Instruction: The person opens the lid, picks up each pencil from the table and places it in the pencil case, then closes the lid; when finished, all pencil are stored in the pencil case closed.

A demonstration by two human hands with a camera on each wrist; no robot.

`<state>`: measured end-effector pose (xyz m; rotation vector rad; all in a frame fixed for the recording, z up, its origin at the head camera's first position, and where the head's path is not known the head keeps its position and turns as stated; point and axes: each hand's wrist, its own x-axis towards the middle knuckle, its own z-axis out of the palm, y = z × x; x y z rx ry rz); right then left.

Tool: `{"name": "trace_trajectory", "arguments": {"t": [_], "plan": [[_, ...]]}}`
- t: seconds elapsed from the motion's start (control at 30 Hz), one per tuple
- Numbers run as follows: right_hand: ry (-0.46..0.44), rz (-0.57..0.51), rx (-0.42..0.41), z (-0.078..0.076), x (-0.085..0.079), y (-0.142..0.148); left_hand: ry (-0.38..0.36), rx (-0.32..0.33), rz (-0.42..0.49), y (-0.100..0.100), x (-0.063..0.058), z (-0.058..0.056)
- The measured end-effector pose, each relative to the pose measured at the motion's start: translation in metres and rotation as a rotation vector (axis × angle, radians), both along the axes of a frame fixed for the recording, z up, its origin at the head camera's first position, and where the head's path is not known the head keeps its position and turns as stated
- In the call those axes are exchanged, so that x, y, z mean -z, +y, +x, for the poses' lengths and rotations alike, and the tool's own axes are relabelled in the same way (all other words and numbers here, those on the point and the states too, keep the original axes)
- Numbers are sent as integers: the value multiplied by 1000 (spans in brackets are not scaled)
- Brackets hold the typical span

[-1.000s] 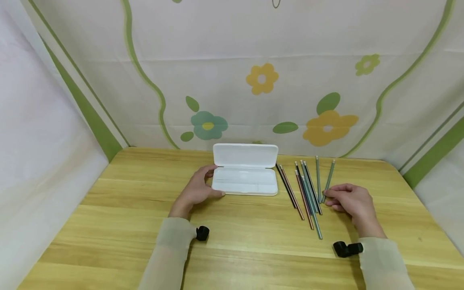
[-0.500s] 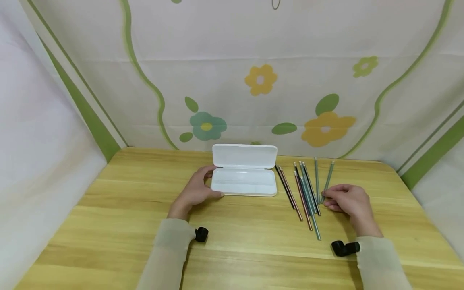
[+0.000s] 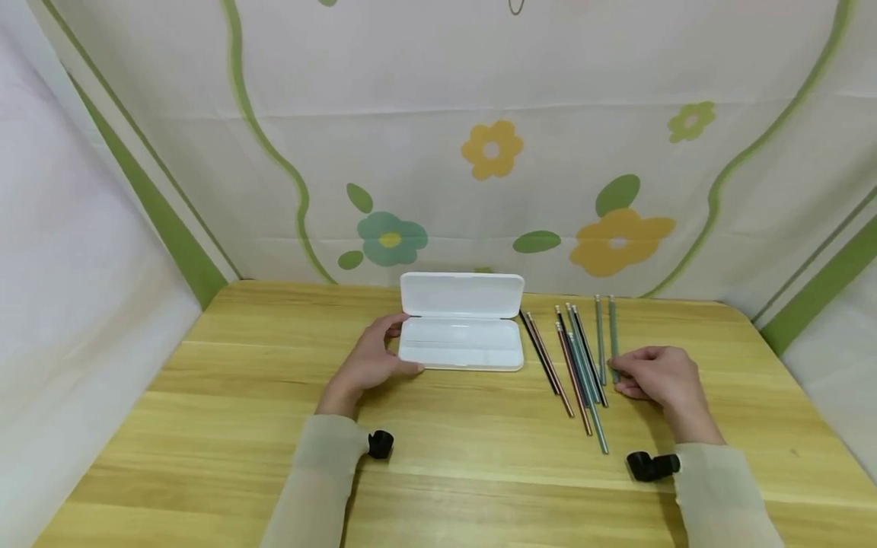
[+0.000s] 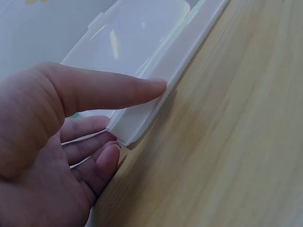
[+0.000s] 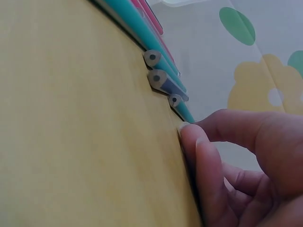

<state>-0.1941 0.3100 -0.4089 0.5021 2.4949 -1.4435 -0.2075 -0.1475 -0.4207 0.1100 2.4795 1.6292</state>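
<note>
A white pencil case (image 3: 473,344) lies open on the table, its lid (image 3: 462,295) raised behind. My left hand (image 3: 370,358) grips its left end; in the left wrist view the thumb (image 4: 137,90) presses the front rim and the other fingers bend at the corner. On the right, my right hand (image 3: 661,380) pinches the near end of a green pencil (image 3: 613,327), which points away from me. Another green pencil (image 3: 601,339) lies just left of it, nearly parallel. In the right wrist view, thumb and fingertips meet beside a teal pencil's sharpened tip (image 5: 175,100).
Several green, black and reddish pencils (image 3: 581,365) lie in a loose bunch between the case and my right hand. A black and a reddish pencil (image 3: 548,365) lie apart, nearer the case. A flowered curtain (image 3: 438,190) hangs behind the wooden table (image 3: 466,457).
The pinched green pencil has swung from a rightward slant to nearly straight, its far end moving left. My left hand and the case have stayed in place.
</note>
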Motion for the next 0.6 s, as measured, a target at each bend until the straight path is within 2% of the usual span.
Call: {"name": "trace_trajectory", "arguments": {"t": [0.6], "plan": [[43, 92, 32, 9, 4, -2, -2, -5, 1, 0, 0, 1]]}}
